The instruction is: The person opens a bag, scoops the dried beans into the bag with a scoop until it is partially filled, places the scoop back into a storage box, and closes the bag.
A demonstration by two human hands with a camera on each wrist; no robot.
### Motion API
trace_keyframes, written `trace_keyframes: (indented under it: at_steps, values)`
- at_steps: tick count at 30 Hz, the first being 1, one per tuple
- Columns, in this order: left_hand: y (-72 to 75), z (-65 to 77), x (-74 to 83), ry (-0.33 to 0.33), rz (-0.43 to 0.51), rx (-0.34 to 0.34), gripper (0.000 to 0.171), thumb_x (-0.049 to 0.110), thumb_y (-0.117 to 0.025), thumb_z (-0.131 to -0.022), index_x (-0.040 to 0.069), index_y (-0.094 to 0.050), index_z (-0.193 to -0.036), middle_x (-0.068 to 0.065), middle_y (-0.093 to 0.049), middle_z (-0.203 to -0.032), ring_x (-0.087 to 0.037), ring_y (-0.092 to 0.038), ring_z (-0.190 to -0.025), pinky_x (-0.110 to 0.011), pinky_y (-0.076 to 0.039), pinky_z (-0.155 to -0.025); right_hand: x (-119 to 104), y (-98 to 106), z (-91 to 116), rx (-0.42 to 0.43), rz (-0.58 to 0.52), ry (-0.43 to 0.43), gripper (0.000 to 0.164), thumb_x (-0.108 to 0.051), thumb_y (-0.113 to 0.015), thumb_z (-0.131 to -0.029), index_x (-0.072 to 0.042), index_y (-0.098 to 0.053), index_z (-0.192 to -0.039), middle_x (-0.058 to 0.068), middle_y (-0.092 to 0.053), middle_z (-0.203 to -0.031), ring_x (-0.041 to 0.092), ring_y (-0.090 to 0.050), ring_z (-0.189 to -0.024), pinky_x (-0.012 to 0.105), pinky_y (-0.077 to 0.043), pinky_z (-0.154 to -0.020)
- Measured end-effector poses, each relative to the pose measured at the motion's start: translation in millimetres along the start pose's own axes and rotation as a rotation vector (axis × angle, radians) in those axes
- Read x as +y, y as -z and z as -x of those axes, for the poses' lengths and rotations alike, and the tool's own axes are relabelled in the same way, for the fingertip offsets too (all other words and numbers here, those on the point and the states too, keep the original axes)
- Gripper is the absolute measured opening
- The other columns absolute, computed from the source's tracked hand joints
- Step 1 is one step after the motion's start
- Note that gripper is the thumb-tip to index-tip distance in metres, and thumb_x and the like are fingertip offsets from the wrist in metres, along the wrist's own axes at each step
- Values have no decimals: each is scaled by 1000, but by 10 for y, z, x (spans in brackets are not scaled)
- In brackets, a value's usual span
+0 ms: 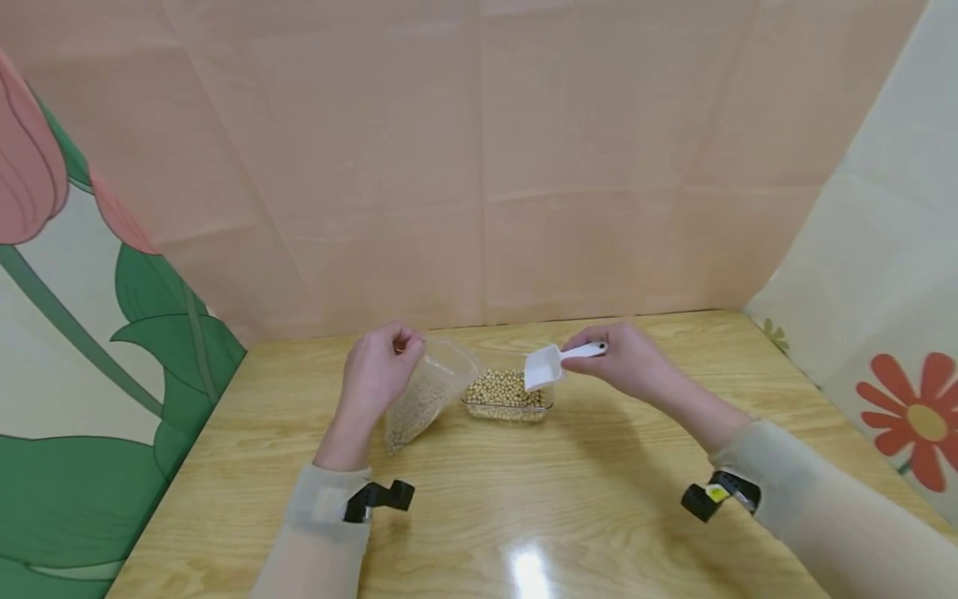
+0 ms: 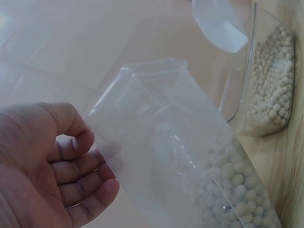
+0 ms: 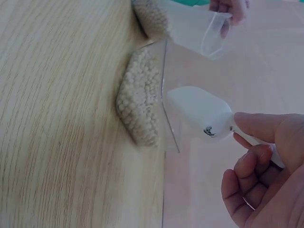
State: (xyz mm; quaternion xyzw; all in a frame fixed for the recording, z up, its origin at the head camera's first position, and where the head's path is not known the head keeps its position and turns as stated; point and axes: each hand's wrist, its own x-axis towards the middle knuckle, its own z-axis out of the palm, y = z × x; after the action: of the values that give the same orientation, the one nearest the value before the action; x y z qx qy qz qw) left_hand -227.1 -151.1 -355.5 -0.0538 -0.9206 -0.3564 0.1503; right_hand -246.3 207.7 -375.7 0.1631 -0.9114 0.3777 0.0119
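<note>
My left hand (image 1: 382,366) pinches the upper edge of a clear zip bag (image 1: 430,391), which hangs tilted with its mouth toward the right. Pale round beans fill the bag's lower part, seen closely in the left wrist view. Beside it on the table stands a clear plastic box (image 1: 507,408) holding many beans (image 3: 138,97). Above the box's right end, my right hand (image 1: 624,358) grips the handle of a white scoop (image 1: 544,368). In the right wrist view, thumb and fingers close round that handle, and the scoop's blade is over the box rim. Whether beans lie in the scoop is hidden.
Everything rests on a wood-grain table (image 1: 479,499). A pinkish sheet (image 1: 479,166) rises behind its far edge. Flower-patterned panels stand at the left and right sides. Each forearm wears a small black wrist camera.
</note>
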Motion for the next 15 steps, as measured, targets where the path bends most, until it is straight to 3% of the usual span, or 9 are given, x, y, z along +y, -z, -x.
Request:
trace_keyframes:
  at_steps: [9, 15]
  values:
    - [0, -1, -2, 4, 10, -4, 15, 19, -67, -105, 7, -77, -103, -9, -75, -96, -22, -59, -74, -38, -48, -70, 2, -32, -12, -79, 17, -16, 20, -29, -83, -100, -13, -84, -112, 4, -80, -109, 22, -72, -94, 39, -56, -77]
    - [1, 0, 2, -3, 7, 4, 15, 19, -68, -105, 7, -76, -103, -9, -75, -95, -23, -60, -75, -39, -49, -71, -29, -87, -36, -124, 38, -34, 20, -30, -83, -101, -14, -84, -112, 2, -80, -109, 20, -71, -94, 39, -55, -78]
